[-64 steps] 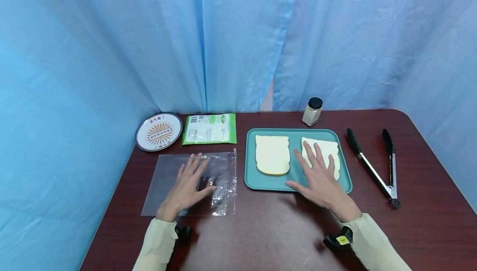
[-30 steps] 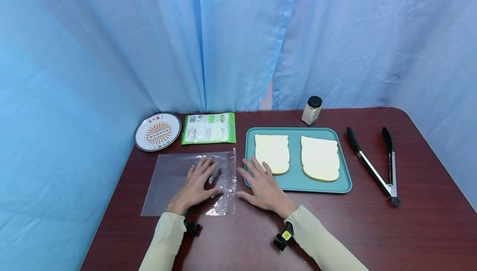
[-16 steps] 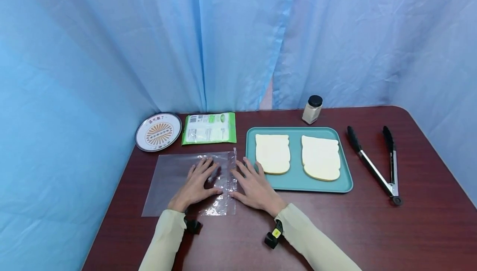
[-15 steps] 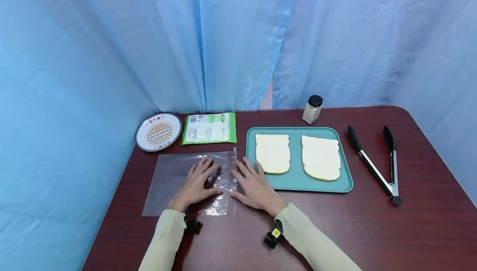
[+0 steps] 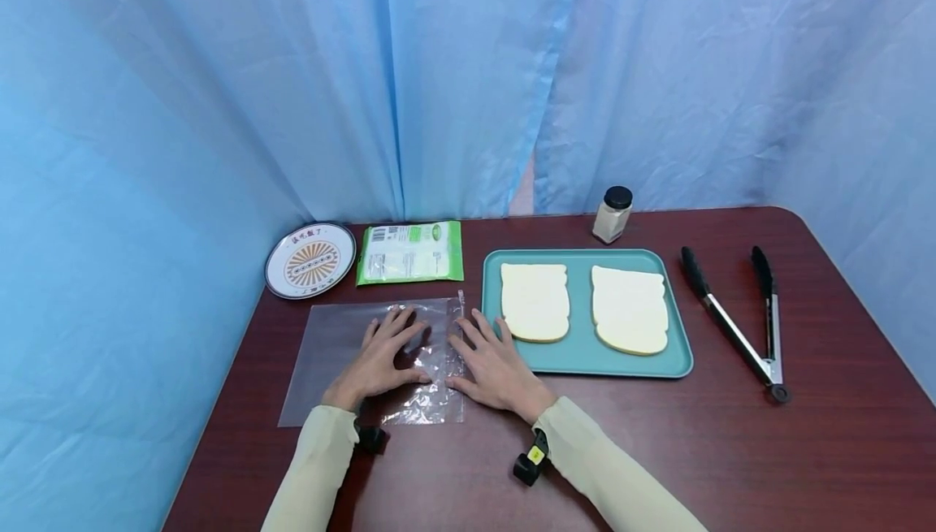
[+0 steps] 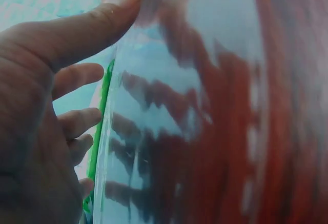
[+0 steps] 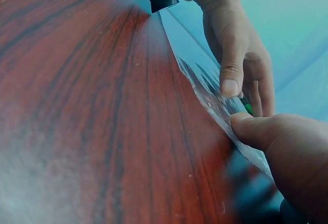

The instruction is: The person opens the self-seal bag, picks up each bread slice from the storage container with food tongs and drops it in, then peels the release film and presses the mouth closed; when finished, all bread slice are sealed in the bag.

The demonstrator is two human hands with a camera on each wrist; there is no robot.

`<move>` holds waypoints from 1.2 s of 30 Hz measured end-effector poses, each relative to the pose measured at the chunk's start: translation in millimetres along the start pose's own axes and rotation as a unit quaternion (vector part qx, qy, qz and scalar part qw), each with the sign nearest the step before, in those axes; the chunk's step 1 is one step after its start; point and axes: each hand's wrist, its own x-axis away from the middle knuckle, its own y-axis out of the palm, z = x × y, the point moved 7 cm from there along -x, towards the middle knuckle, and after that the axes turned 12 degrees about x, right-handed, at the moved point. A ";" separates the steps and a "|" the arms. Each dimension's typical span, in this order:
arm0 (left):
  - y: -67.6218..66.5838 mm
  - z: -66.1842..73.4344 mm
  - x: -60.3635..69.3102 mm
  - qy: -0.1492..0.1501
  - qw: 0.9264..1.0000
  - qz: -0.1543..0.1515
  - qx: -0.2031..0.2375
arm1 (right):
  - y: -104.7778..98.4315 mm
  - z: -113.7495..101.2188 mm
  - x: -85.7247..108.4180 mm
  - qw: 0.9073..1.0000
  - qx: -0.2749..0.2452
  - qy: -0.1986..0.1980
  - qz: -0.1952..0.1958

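Head view: A person's left hand (image 5: 374,363) and right hand (image 5: 493,368), fingers spread and released, extend over a clear plastic bag (image 5: 313,363) on a dark red table (image 5: 731,467), with a teal tray (image 5: 581,313) of 2 bread slices (image 5: 535,302) near the bag's 3 o'clock and a patterned plate (image 5: 310,261) at 11 o'clock.

Left wrist: The left hand, at 9 o'clock, appears loose beside the bag's glossy film.

Right wrist: The right hand, at 4 o'clock, points its thumb at the bag's edge; contact cannot be told.

The clear rectangular plastic bag (image 5: 322,357) looks glossy, the dark-red wood-grained table (image 5: 841,443) smooth and shiny, the teal rectangular tray (image 5: 581,317) matt.
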 end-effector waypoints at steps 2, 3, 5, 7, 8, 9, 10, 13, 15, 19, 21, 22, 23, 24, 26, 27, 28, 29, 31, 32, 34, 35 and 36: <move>1.1 -1.4 0.5 -0.006 1.000 -0.011 0.005 | 1.3 -0.1 0.0 1.000 0.002 -0.001 0.002; 1.7 -2.2 0.7 -0.008 1.000 -0.015 0.008 | 1.9 -0.1 -0.2 1.000 0.004 -0.002 0.003; 2.5 -3.6 1.1 -0.010 1.000 -0.019 0.010 | 2.5 -0.3 -0.1 1.000 0.005 -0.003 0.004; 2.7 -4.6 1.2 -0.008 1.000 -0.020 0.012 | 2.3 -0.7 -0.2 1.000 0.007 -0.005 0.005; 2.6 -5.2 1.2 -0.007 1.000 -0.020 0.012 | 2.0 -0.9 -0.3 1.000 0.009 -0.005 0.006; 2.6 -6.0 1.1 -0.006 1.000 -0.020 0.012 | 1.5 -1.1 -0.4 1.000 0.009 -0.006 0.006; 2.5 -6.6 1.1 -0.005 1.000 -0.019 0.010 | 1.1 -1.2 -0.4 1.000 0.009 -0.006 0.007; 2.6 -8.0 0.9 -0.002 1.000 -0.019 0.007 | 1.1 -1.2 -0.7 1.000 0.010 -0.007 0.004; 2.9 -8.7 0.6 -0.001 1.000 -0.019 0.006 | 1.9 -1.0 -0.8 1.000 0.011 -0.006 -0.001; 3.4 -9.9 0.2 0.000 1.000 -0.015 0.010 | 3.6 -1.0 -0.7 1.000 0.014 -0.006 -0.008; 3.4 -10.3 0.3 -0.002 1.000 -0.012 0.014 | 3.8 -1.3 -0.5 1.000 0.015 -0.006 -0.008; 3.0 -10.2 0.4 -0.001 1.000 -0.008 0.014 | 3.5 -1.3 -0.6 1.000 0.016 -0.007 -0.007; 2.6 -9.8 0.4 -0.001 1.000 -0.005 0.013 | 3.2 -1.3 -0.6 1.000 0.015 -0.007 -0.006; 2.1 -9.4 0.5 -0.001 1.000 -0.001 0.012 | 2.9 -1.3 -0.7 1.000 0.015 -0.007 -0.005; 1.4 -9.4 0.4 -0.002 1.000 0.007 0.012 | 2.6 -1.4 -0.6 1.000 0.012 -0.007 -0.003; 1.0 -9.0 0.4 -0.001 1.000 0.011 0.011 | 2.5 -1.4 -0.6 1.000 0.010 -0.007 -0.003; 0.7 -8.9 0.4 0.000 1.000 0.015 0.010 | 2.6 -1.4 -0.6 1.000 0.009 -0.007 -0.003; 0.3 -8.8 0.4 0.002 1.000 0.019 0.009 | 2.6 -1.3 -0.5 1.000 0.008 -0.007 -0.003; -0.4 -8.6 0.5 0.006 1.000 0.026 0.011 | 2.6 -1.3 -0.3 1.000 0.007 -0.007 -0.004; -0.7 -8.6 0.8 0.009 0.999 0.029 0.010 | 2.6 -1.3 -0.3 1.000 0.008 -0.006 -0.004; -1.3 -8.6 1.0 0.016 0.999 0.033 0.013 | 2.4 -1.1 -0.3 1.000 0.009 -0.006 -0.003; -1.6 -8.7 1.1 0.021 0.999 0.037 0.014 | 2.4 -1.0 -0.3 1.000 0.010 -0.005 -0.003; -2.0 -8.4 1.2 0.028 0.999 0.042 0.013 | 2.5 -1.0 -0.3 1.000 0.010 -0.005 -0.002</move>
